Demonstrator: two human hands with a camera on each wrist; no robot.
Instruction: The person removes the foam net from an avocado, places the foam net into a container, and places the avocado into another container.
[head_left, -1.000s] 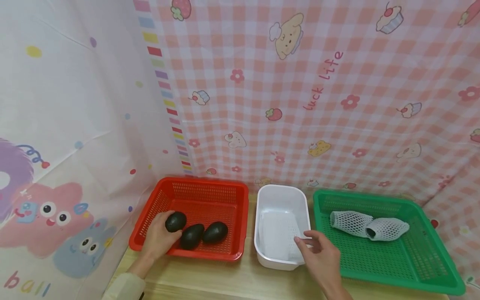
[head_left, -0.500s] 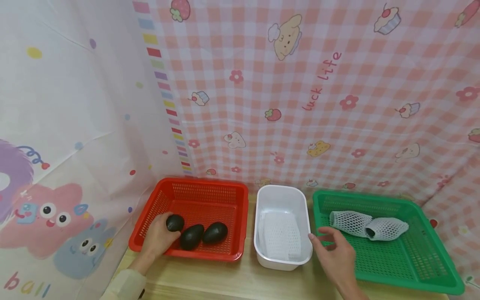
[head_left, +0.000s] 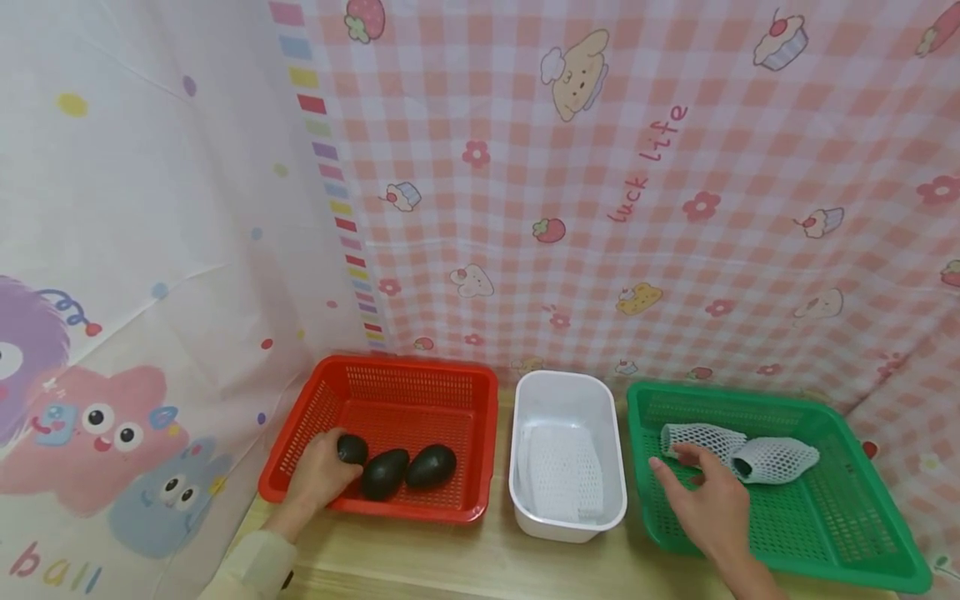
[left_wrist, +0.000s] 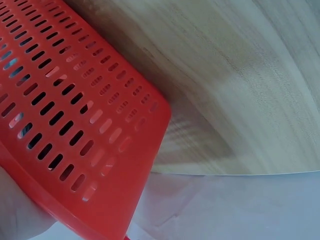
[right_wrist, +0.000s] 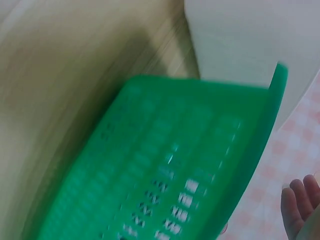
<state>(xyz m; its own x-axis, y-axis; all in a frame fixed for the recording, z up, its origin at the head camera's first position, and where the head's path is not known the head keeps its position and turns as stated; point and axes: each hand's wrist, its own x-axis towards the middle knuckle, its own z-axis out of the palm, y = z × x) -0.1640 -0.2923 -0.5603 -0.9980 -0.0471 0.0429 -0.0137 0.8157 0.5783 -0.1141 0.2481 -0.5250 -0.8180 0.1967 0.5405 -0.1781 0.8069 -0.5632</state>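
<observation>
In the head view, my left hand point(head_left: 321, 473) is inside the red basket point(head_left: 480, 492) and grips a dark avocado point(head_left: 352, 450), its fingers and thumb partly covering the fruit. Beside it lie a second avocado point(head_left: 385, 474) and a third avocado point(head_left: 431, 466). Over the left part of the green basket point(head_left: 892, 533) is my right hand point(head_left: 708, 504), fingers loosely bent and holding nothing. Its fingertips overlap the near edge of a white foam net sleeve point(head_left: 697, 439); whether they touch it I cannot tell. Another net sleeve point(head_left: 776, 460) lies to the right.
Between the baskets stands a white plastic tub point(head_left: 566, 392) with flat white foam netting point(head_left: 564, 471) inside. All three containers rest on a wooden table point(head_left: 420, 558). A pink checked cloth point(head_left: 525, 275) hangs behind, and a pale printed cloth point(head_left: 187, 292) at the left.
My right hand has moved rightward from the white tub's rim to above the green basket. The left hand stays on the avocado, which has shifted down slightly.
</observation>
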